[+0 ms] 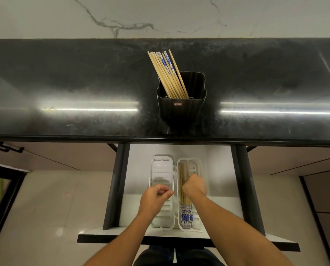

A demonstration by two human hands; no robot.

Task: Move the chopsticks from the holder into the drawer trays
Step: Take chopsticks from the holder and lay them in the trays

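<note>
A black holder stands on the dark countertop with several wooden chopsticks leaning to the left in it, some with blue-and-white ends. Below, the open drawer holds two white trays side by side. The left tray has nothing in it. The right tray holds several chopsticks, blue-patterned ends toward me. My right hand is closed over those chopsticks in the right tray. Over the left tray, my left hand is loosely curled and I see nothing in it.
The black countertop runs the full width, with a marble wall behind. The drawer's dark side rails flank the trays. Cabinet fronts lie to both sides, with pale floor tiles below left.
</note>
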